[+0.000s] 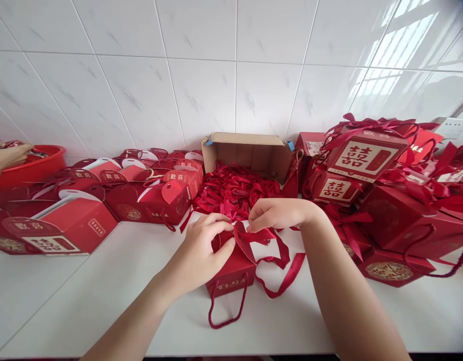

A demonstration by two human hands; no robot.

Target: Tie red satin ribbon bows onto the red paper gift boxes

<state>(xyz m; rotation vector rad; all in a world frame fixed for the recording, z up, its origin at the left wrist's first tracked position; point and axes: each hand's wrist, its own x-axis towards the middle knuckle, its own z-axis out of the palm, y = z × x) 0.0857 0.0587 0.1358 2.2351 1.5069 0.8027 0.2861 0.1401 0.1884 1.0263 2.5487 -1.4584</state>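
A small red gift box (pixel 231 273) stands on the white table in front of me, its rope handle hanging toward the near edge. At the box's top left is my left hand (pixel 208 243), its thumb and fingers closing on the top flaps. My right hand (pixel 274 214) pinches a red ribbon (pixel 287 278) at the top right of the box. The ribbon trails in loops to the right on the table. My fingers partly hide the top of the box.
Behind the box, a cardboard carton (pixel 250 145) lies open with a heap of red ribbons (pixel 231 188). Open red boxes (pixel 81 220) line the left; ribboned boxes (pixel 359 155) are stacked right. Another person's hand (pixel 7 155) is over a red basin (pixel 46 163).
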